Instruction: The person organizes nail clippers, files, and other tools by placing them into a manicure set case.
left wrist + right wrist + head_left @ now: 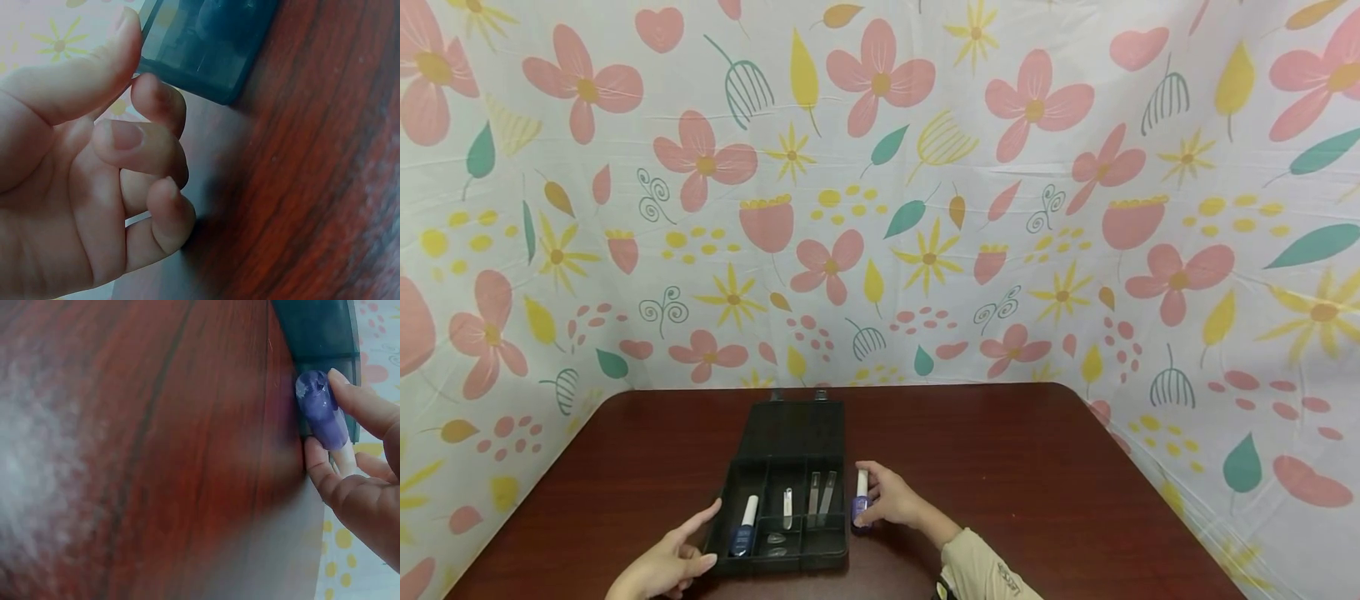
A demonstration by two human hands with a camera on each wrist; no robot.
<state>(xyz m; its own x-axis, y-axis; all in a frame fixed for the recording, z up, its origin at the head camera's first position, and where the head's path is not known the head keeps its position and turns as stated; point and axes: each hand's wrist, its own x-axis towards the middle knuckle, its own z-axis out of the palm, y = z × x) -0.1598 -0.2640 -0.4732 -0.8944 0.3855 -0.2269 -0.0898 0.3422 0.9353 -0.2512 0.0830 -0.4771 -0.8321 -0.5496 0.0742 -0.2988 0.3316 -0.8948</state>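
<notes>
My right hand [891, 497] holds a purple nail polish bottle [861, 505] with a white cap, just off the right side of a dark compartment box [825, 546]. In the right wrist view the bottle [320, 409] sits between thumb and fingers, close against the box wall. My left hand [662, 560] rests at the box's left side, index finger straight along it and thumb by the front corner. The left wrist view shows its other fingers [140, 145] loosely bent beside the box. A blue nail polish bottle [743, 533] leans in the left compartment.
The box lid [792, 429] lies folded back behind it. Inside are a nail clipper [787, 508], two slim flat metal tools [814, 496] and small clear pieces [776, 539]. All stands on a reddish-brown table [1000, 483], with a flowered cloth [880, 208] behind and at both sides.
</notes>
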